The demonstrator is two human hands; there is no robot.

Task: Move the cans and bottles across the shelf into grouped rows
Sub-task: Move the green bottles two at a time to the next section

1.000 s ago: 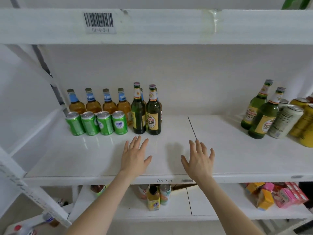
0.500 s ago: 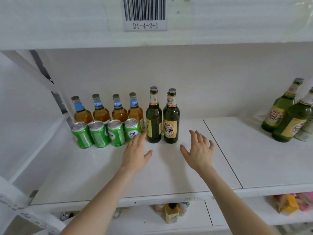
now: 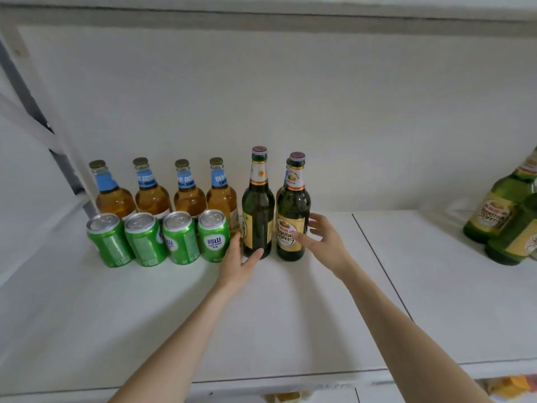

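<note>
White shelf (image 3: 290, 330) — 4 green cans (image 3: 180, 238), amber btls (image 3: 152, 196), dark btls (image 3: 258, 213) upright.

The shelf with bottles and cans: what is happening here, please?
A person is sorting drinks on a white shelf. The left hand flanks the left dark bottle low down, the right hand the right dark bottle; both hands look open, neither plainly gripping. Four green cans stand in a row before four amber bottles. Lighter green bottles wait far right.

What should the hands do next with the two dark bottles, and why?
Probably close each hand round its bottle. The left hand straddles the left dark bottle, thumb in front; the right hand spreads beside the right dark bottle. Neither looks to be gripping yet, so a firm hold likely comes before any lifting.
</note>
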